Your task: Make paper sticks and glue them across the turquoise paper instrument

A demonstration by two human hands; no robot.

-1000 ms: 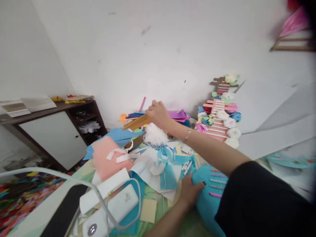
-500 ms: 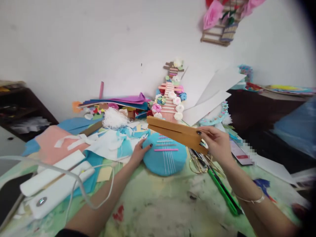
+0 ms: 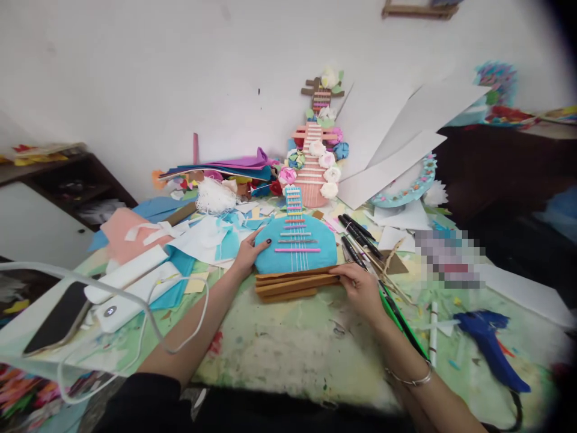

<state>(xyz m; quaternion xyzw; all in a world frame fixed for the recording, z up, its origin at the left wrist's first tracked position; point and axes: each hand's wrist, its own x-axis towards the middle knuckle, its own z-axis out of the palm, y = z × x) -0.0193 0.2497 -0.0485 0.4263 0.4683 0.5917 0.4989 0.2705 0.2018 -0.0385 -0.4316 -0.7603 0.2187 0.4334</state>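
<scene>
A blue paper-covered toy lute [image 3: 265, 252] lies on the table in front of me, with white strings and pink and grey crossbars over its body and neck. My left hand [image 3: 247, 254] is closed on its left edge, thumb on top. My right hand [image 3: 360, 287] pinches the right end of a folded brown paper strip [image 3: 288, 288], layered in several folds. The strip runs along the lute's near edge and covers part of it. Behind stands a pink toy lute [image 3: 311, 174] decorated with paper flowers, leaning on the wall.
Black pens [image 3: 360, 231] and a green cutter [image 3: 419, 343] lie by my right arm, with a blue glue gun [image 3: 489, 349] farther right. To the left are a white power bank [image 3: 135, 300] with a looping cable, a phone [image 3: 58, 319] and paper scraps [image 3: 202, 240].
My right hand has brought the brown strip down from over the lute's neck to its near edge, leaving the neck visible. The left hand stays on the lute. The view has shifted.
</scene>
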